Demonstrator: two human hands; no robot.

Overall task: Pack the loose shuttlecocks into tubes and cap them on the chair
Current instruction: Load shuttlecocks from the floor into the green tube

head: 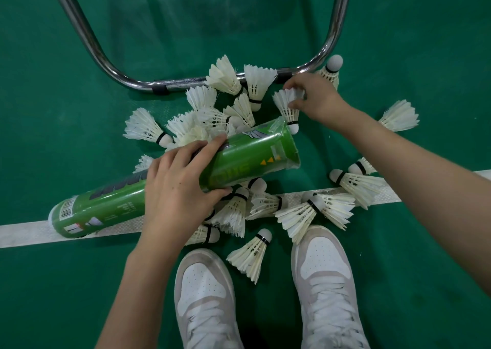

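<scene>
Green court flooring fills my view, crossed by a white line [26, 232] from nine o'clock toward three, with the chrome chair frame [106, 59] bending across the twelve o'clock side. My two pale shoes [207, 295] stand at six.

My left hand [178, 186] grips the green tube [164, 181], fingers wrapped over the top and thumb under the near side, roughly at its middle. Its long axis runs from eight o'clock, where the barcoded end rests on the white line, up toward two o'clock, where the open mouth [289, 144] is lifted over the pile.

My right hand [316, 96] is out at one o'clock, fingertips pinching the feather skirt of one shuttlecock [288, 107]. That bird stands nearly on end, cork pointing down toward six and lying just beside the upper rim of the tube mouth.

That is the relation I am steering by: cork and mouth are already near, the mouth lying toward seven o'clock from my right hand. As I judge it, the cork must swing round to point along the tube's axis, toward eight o'clock, before it will go in.

Loose shuttlecocks [300, 213] lie scattered from ten o'clock round to four, many under the tube, so most of the packing looks undone. No cap shows anywhere.
</scene>
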